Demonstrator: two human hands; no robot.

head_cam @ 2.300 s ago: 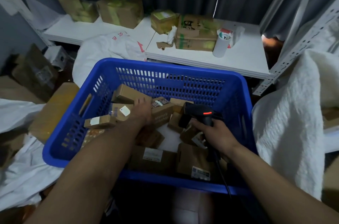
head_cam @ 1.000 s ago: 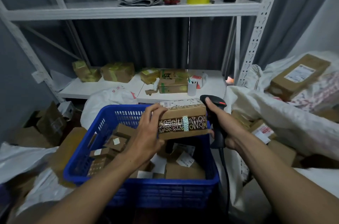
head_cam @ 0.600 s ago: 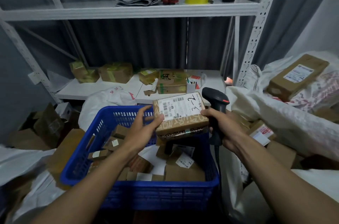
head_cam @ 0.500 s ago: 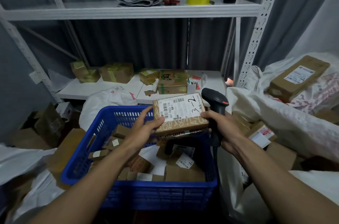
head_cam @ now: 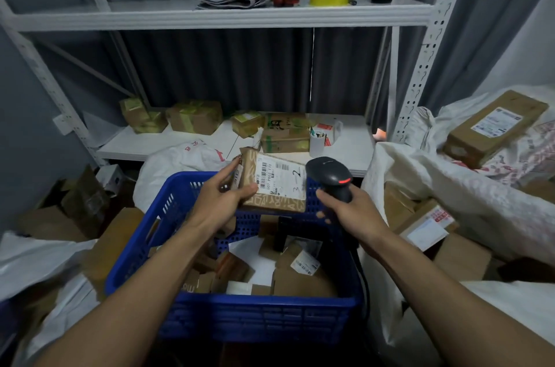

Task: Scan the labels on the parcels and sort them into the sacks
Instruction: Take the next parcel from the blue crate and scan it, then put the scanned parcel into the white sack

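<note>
The left hand [head_cam: 222,201] now carries the brown cardboard parcel [head_cam: 274,203] alone. Its thumb is clamped on the near left corner of the top face, and its fingers curl round the left edge. Half a second ago the right hand was also steadying the parcel's right edge, but it has since drawn clear.

The right hand [head_cam: 351,212] is wrapped tight round the grip of the black handheld scanner [head_cam: 329,177]. The scanner's head leans in beside the right end of the white paper label [head_cam: 279,179], and a red light shows on its side.

A second ago the label faced up and away from the camera. Now it is tipped into view, showing a barcode and a handwritten "3-2". This looks like the parcel being presented for its scan, though nothing shows whether the scan has registered. The sorting step for this parcel is not yet done.

Both forearms reach forward, and the parcel is held in the air over the far end of the blue plastic basket [head_cam: 258,318]. Many smaller parcels lie inside the basket. A white woven sack [head_cam: 450,180] with boxes in it stands just to the right of the basket.
</note>
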